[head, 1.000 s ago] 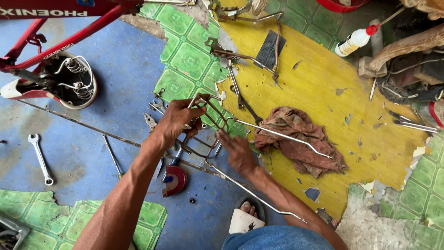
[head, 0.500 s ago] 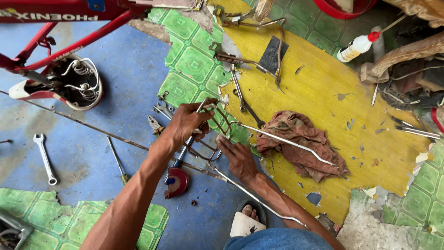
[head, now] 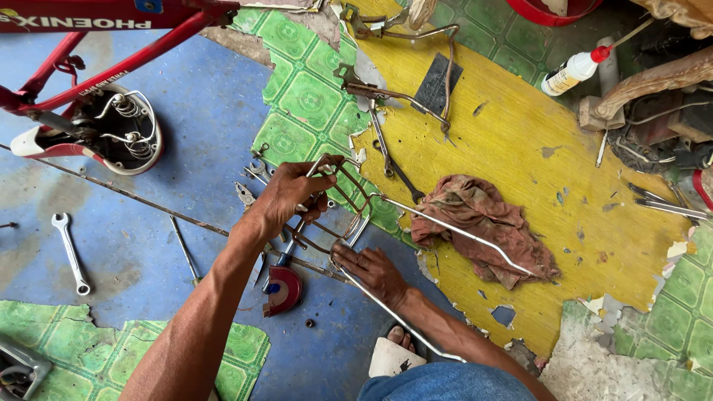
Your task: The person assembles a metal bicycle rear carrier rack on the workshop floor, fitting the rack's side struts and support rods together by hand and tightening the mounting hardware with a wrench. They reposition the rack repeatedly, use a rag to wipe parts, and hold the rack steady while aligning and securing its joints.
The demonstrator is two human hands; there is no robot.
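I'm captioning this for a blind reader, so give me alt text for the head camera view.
Two bare hands hold a rusty wire bicycle rack over a patchy blue, green and yellow floor: the left hand grips its top, the right hand its lower edge. A dirty rag, a wrench and a red bicycle frame lie around.

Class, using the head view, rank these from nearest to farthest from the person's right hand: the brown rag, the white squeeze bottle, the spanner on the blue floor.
1. Rag, just to the upper right of the right hand.
2. Spanner, far left.
3. Bottle, upper right.
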